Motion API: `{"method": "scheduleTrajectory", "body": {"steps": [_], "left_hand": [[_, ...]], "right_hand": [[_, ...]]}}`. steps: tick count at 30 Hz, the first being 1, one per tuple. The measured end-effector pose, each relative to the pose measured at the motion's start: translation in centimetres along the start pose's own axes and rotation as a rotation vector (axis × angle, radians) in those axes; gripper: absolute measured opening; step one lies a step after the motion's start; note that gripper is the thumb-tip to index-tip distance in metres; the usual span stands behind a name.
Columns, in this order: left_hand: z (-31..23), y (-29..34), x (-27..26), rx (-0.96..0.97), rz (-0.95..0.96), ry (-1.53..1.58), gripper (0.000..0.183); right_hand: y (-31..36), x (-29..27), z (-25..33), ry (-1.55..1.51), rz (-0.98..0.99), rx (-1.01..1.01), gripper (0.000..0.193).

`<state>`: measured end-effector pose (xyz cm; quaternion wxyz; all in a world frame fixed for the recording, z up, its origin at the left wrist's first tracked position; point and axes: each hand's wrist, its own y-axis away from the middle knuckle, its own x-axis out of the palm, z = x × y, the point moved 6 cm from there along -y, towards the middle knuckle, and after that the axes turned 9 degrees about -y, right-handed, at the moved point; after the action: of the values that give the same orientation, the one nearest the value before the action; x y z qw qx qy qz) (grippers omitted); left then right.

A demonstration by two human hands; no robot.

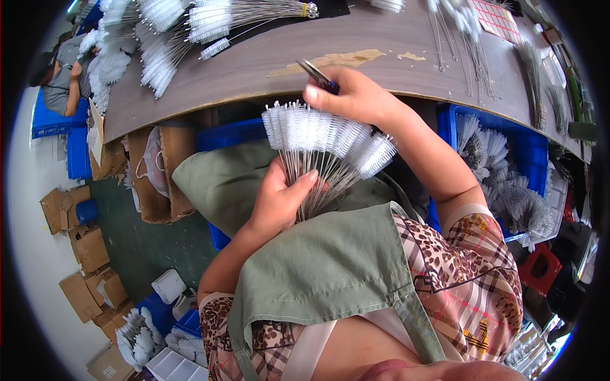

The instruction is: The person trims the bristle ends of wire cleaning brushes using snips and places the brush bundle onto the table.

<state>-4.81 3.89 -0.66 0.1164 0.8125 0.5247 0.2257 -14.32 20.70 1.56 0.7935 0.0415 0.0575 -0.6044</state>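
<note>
In front of my apron, my left hand [279, 195] is closed round the thin wire stems of a bunch of white tube brushes [324, 131]. Their bristle heads spread in a fan toward the table edge, wire tips upward. My right hand [349, 96] is just above the far side of the fan. It grips a small pointed metal tool [316, 73] with dark jaws and a bit of blue near the fingers; its exact kind is unclear. Whether the right hand touches the bristles cannot be made out.
A worn brown table [254, 79] curves across the front, with brush bundles [213, 22] at its far left. Loose wire brushes [467, 28] lie at its right. Blue bins [448, 124] stand below, one full of brushes. Cardboard boxes [86, 247] line the left; a person [63, 73] sits far left.
</note>
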Motion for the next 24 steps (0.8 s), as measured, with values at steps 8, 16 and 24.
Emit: {"method": "scheduleTrajectory", "body": {"steps": [8,16,24], "left_hand": [[0.7,0.6,-1.6,-0.064,-0.021,0.024,0.024],[0.8,0.6,-1.4,-0.103,-0.023,0.051,0.026],[1.9,1.0,-2.8,-0.133,-0.087,0.181,0.021]], "right_hand": [[2.2,0.6,-1.9,-0.608,0.103,0.091,0.018],[2.5,0.4,-3.5,-0.606,0.136,0.062,0.031],[2.3,1.1,-1.5,-0.620,0.266,-0.015,0.039]]}}
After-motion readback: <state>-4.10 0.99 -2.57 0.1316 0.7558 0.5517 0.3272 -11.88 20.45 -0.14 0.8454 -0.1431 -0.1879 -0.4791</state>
